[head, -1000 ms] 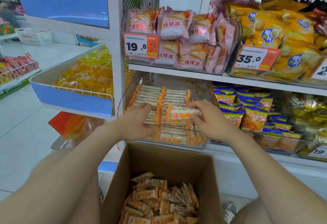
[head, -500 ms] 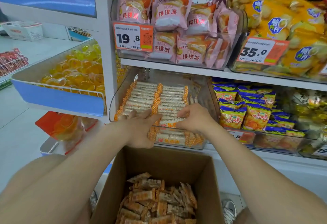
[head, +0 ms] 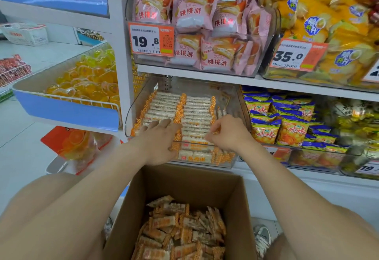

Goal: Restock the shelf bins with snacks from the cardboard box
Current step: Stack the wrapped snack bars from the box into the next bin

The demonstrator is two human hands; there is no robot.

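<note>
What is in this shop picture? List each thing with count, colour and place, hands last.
clear bin: one, transparent, lower shelf centre
snack bars in bin: many, white with orange ends, two rows
cardboard box: one, brown, below the bin
loose snack bars: many, orange-white, inside the box
pink packets: several, pink, upper shelf bin
yellow bags: many, yellow, upper right
blue-yellow packets: many, lower right
price tags: several, orange-white, bin fronts
jelly cups: many, yellow-orange, left basket
left hand: one, flat on the bars
right hand: one, fingers curled at the bars' right ends
</note>
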